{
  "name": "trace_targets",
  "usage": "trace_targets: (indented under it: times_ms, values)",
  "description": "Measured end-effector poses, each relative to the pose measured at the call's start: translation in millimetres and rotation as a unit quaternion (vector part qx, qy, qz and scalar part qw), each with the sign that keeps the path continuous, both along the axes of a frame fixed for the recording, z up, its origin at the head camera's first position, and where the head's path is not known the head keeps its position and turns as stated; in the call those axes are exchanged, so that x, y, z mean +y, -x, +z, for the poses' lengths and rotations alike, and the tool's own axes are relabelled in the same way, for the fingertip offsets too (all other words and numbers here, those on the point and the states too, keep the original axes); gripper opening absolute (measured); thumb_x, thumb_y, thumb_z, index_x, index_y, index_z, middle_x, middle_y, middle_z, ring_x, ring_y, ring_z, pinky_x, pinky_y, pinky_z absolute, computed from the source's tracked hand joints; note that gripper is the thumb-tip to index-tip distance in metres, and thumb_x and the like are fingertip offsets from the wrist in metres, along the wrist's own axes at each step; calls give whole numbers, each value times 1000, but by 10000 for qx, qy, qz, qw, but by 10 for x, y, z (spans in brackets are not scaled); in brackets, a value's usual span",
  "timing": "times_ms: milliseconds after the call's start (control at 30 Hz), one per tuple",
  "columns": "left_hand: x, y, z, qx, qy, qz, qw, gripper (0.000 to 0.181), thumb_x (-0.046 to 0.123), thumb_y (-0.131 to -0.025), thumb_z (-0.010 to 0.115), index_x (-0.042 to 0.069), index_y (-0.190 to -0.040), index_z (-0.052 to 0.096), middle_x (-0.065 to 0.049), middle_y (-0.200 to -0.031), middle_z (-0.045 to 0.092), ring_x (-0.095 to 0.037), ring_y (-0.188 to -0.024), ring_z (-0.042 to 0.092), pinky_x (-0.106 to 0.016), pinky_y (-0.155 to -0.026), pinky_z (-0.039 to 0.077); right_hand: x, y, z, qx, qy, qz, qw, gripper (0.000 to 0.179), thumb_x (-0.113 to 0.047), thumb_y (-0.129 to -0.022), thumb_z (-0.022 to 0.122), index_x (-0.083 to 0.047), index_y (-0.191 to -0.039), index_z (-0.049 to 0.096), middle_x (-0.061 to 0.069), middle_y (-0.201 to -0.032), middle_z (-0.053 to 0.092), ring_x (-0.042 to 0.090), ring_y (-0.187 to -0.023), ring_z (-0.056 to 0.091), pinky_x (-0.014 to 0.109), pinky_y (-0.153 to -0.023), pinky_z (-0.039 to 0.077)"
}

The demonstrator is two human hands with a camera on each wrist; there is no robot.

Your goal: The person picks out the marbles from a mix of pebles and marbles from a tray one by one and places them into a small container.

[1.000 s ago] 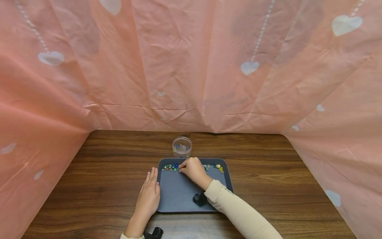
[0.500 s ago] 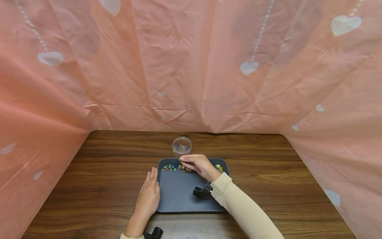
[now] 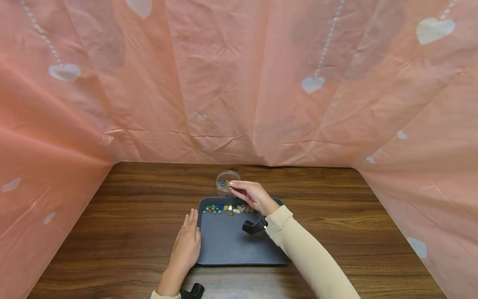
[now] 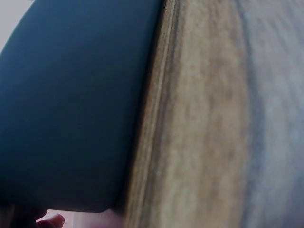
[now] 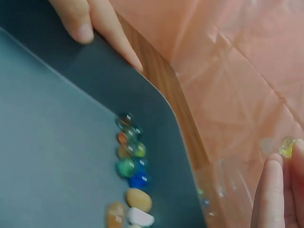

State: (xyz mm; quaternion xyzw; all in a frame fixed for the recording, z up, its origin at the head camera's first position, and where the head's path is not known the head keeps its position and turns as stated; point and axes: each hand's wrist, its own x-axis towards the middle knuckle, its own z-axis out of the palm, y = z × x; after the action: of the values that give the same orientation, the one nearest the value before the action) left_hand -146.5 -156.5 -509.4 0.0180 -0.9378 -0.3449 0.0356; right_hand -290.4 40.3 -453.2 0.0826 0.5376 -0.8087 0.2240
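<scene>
Your right hand (image 3: 252, 196) pinches a yellow marble (image 5: 287, 147) at the clear container (image 3: 223, 189). Your left hand (image 3: 188, 238), grip released, rests straight-fingered along the tray (image 3: 224, 243).

pink curtain (image 3: 224, 62) — creased, printed with white hearts (image 3: 313, 84) | tabletop (image 3: 336, 216) — brown wood grain

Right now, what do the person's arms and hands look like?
Left hand and right hand bare. Right sleeve: long, cream. Left sleeve: cream, only its edge in frame. Right wrist device: black, curved, small holes. Left wrist device: black, curved. No cables visible.
</scene>
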Motion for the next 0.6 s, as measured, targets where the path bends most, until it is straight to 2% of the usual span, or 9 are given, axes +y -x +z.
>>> trace_targets:
  times_ms: [67, 200, 267, 300, 333, 367, 467, 533, 600]
  values:
    - [-1, 2, 1, -8, -9, -4, 10000, 53, 12, -104, 38, -2, -155, 28, -19, -163, 25, -41, -150, 24, -58, -121, 24, 5, 39, 31, 129, -195, -39, 9997, 33, 6, -94, 60, 12, -126, 62, 5, -91, 75, 11, -81, 73, 23, -81, 60]
    - [2, 7, -1, -19, -28, 5, 10000, 53, 12, -104, 38, -2, -154, 28, -19, -163, 25, -41, -150, 24, -58, -121, 24, -18, 113, 82, 665, -917, -132, 9935, 33, 2, -91, 66, 13, -121, 65, 4, -87, 76, 8, -78, 73, 29, -86, 60]
    - [1, 11, -5, -64, -45, 19, 10000, 54, 12, -104, 38, -2, -155, 27, -19, -163, 24, -41, -151, 23, -58, -122, 23, -48, 146, 104, 1137, -1517, -93, 9818, 30, -1, -88, 71, 12, -115, 69, 7, -89, 78, 8, -77, 73, 34, -88, 60]
    - [0, 14, -13, -69, -51, 34, 10000, 54, 13, -104, 38, -2, -155, 28, -19, -163, 24, -41, -151, 23, -58, -122, 23, -65, 159, 116, 1430, -1918, -54, 9710, 28, -4, -86, 74, 10, -110, 72, 9, -90, 78, 8, -76, 74, 35, -87, 60]
    - [-2, 17, -20, -87, -60, 46, 9999, 54, 13, -104, 38, -2, -155, 27, -19, -163, 23, -40, -151, 22, -58, -122, 23, -84, 173, 123, 1783, -2436, -10, 9533, 25, -7, -85, 76, 7, -105, 75, 9, -91, 79, 7, -76, 73, 32, -85, 61]
    - [-3, 20, -27, -100, -61, 58, 9999, 54, 13, -104, 38, -2, -155, 27, -18, -164, 23, -40, -151, 22, -58, -122, 23, -103, 186, 131, 2128, -2969, 42, 9309, 21, -10, -83, 78, 3, -100, 78, 9, -92, 79, 7, -77, 73, 30, -82, 61]
    - [-3, 23, -37, -117, -78, 61, 9999, 54, 13, -104, 37, -2, -155, 27, -18, -164, 22, -40, -152, 21, -58, -122, 22, -151, 205, 144, 3030, -4416, 163, 8443, 13, -15, -81, 81, -5, -90, 82, 9, -90, 79, 13, -79, 73, 20, -63, 55]
    - [-1, 25, -40, -114, -78, 53, 9999, 54, 13, -104, 37, -2, -155, 27, -18, -164, 22, -40, -151, 21, -58, -122, 22, -176, 211, 145, 3449, -5109, 285, 7869, 10, -16, -81, 81, -8, -87, 82, 7, -88, 79, 17, -79, 72, 19, -58, 48]
    - [1, 26, -38, -118, -88, 40, 9999, 55, 13, -104, 37, -2, -155, 26, -19, -164, 22, -40, -152, 21, -58, -122, 22, -201, 205, 154, 3695, -5402, 492, 7545, 9, -13, -83, 79, -7, -88, 82, 7, -88, 79, 21, -81, 73, 20, -60, 51]
